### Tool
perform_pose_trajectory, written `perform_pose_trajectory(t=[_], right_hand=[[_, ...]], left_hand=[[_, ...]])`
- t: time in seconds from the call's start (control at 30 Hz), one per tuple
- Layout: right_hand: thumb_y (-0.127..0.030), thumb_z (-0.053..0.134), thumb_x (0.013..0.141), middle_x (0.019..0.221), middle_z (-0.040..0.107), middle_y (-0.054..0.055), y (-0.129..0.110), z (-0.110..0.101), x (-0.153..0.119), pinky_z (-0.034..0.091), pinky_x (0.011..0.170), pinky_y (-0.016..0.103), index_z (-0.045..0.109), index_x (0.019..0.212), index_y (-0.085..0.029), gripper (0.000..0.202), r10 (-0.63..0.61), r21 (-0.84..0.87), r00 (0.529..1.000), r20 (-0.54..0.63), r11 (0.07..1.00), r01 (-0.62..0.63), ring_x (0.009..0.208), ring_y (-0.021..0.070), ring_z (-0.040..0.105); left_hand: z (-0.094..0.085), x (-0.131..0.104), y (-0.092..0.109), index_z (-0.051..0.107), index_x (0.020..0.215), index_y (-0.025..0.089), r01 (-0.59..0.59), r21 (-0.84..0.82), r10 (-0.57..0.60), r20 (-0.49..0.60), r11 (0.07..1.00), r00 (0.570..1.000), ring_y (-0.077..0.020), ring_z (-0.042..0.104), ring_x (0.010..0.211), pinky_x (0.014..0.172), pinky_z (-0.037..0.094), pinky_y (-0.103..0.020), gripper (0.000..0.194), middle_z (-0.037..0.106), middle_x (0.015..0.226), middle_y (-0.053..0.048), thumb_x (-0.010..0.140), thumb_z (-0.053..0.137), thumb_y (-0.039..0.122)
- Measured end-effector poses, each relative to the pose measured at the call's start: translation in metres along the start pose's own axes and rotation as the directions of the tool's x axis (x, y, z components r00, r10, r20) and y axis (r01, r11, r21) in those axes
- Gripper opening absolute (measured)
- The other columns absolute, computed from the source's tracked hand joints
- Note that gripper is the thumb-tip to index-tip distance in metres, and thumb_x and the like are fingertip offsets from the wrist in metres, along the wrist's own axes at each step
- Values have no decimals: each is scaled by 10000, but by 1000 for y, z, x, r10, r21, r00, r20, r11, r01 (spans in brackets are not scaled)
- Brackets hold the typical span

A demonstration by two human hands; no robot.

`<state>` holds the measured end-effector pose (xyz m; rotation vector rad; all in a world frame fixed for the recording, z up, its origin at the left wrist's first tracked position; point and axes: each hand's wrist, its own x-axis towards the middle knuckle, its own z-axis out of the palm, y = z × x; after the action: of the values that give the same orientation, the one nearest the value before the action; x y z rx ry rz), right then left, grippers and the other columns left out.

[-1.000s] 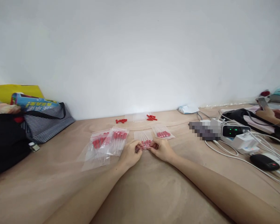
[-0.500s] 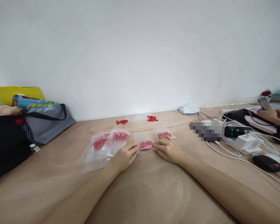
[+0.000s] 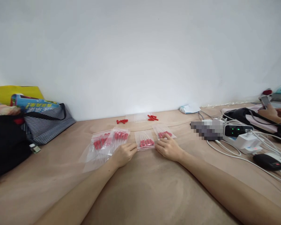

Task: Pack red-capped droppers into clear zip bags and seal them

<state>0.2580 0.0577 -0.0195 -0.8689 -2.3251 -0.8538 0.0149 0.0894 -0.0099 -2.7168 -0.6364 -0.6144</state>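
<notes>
A clear bag (image 3: 144, 136) of red-tipped droppers lies flat between my hands, its near edge towards me. My left hand (image 3: 124, 153) pinches that bag's near left corner, fingers together. At the near right corner, my right hand (image 3: 168, 148) has its fingers closed on the same bag. Those right fingers also overlap the lower part of another filled bag (image 3: 161, 129). Beside my left hand, overlapping clear bags (image 3: 120, 136) hold several red-tipped droppers. Farther back are loose red bulbs (image 3: 122, 121), more red bulbs (image 3: 152, 117) and thin clear tubes (image 3: 140, 118).
A striped bag (image 3: 48, 125) and a small bottle (image 3: 35, 148) stand at left. White chargers (image 3: 248, 142), cables and a black device (image 3: 267, 162) crowd the right. A white packet (image 3: 189, 108) lies by the wall. Another person's hand (image 3: 269, 112) holds a phone at far right.
The middle bag's near edge now lies flatter and its droppers show more clearly. My left hand has shifted slightly left and closed up; my right hand has barely moved.
</notes>
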Motion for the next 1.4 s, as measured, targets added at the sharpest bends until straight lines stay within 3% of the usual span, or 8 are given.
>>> perform_pose_trajectory(t=[0.17, 0.4, 0.73, 0.87, 1.1, 1.4], right_hand=[[-109, 353, 835, 599, 529, 18, -1, -3, 1, 270, 673, 315, 542, 590, -169, 315, -22, -27, 1000, -11, 999, 21, 579, 115, 411], [-142, 371, 834, 592, 531, 16, -2, -2, 0, 288, 709, 319, 556, 626, -171, 280, 20, 16, 999, -36, 1000, -19, 588, 115, 434], [-138, 394, 839, 607, 540, 10, -3, -1, 3, 288, 671, 299, 569, 652, -167, 258, -48, -35, 994, -93, 998, 45, 603, 112, 428], [-119, 410, 825, 596, 526, 5, -3, 0, 5, 280, 657, 290, 548, 607, -160, 261, -68, -33, 988, -137, 997, 64, 588, 108, 405], [-125, 430, 804, 564, 504, -4, -7, -2, 8, 268, 652, 290, 547, 608, -157, 231, -39, -11, 986, -164, 999, 37, 584, 113, 397], [-151, 433, 807, 561, 514, -6, -11, 1, 9, 271, 663, 295, 565, 642, -159, 211, 18, 33, 985, -170, 999, -13, 582, 111, 407]], left_hand=[[-3, 2, 1, 601, 747, 163, -67, 46, 66, 27, 997, 997, -154, 589, 762, 677, 487, -275, 314, 629, 820, -63, 859, 311, 123], [-2, 5, 5, 601, 868, 159, -94, 114, 109, -133, 989, 985, -159, 606, 778, 666, 494, -266, 236, 647, 861, -62, 862, 367, 124], [-1, 9, 7, 600, 744, 142, -172, 140, 204, -262, 975, 943, -127, 606, 656, 581, 501, -226, 244, 649, 719, -33, 855, 385, 109], [3, 14, 11, 601, 774, 128, -150, 102, 176, -347, 983, 921, -130, 610, 691, 621, 514, -232, 153, 652, 757, -42, 825, 457, 118], [9, 31, 23, 610, 775, 144, -140, 41, 144, -397, 989, 906, -126, 611, 693, 641, 515, -245, 149, 659, 767, -28, 821, 469, 126], [10, 37, 25, 601, 773, 137, -189, 72, 202, -398, 979, 895, -136, 600, 689, 637, 505, -263, 145, 659, 765, -30, 810, 462, 117]])
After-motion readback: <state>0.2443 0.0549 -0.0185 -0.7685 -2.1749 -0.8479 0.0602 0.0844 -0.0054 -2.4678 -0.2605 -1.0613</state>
